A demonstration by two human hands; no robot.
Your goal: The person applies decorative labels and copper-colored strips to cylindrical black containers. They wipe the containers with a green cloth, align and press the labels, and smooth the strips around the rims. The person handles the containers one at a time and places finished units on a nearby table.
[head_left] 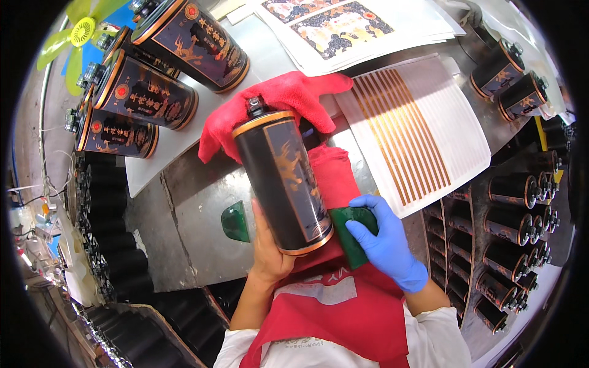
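A black bottle [270,178] with copper-coloured rims and a decorated dark panel is tilted in front of me, its clear stopper pointing away. My bare left hand [269,256] is closed around its lower left side, with the fingers partly hidden behind it. In a blue glove, my right hand [386,242] pinches a flat green scraper [351,254] beside the bottle's lower right edge. Whether scraper and bottle touch, I cannot tell. Behind the bottle's neck lies a crumpled red cloth [288,92]. A second green scraper [235,222] rests on the metal table left of my left hand.
Several decorated bottles [147,89] stand at the far left near a green fan [81,32]. A white sheet with copper strips [402,132] lies right of the cloth, and printed sheets [343,30] lie beyond. More bottles [512,190] fill racks at right; dark bottles [119,214] line the left.
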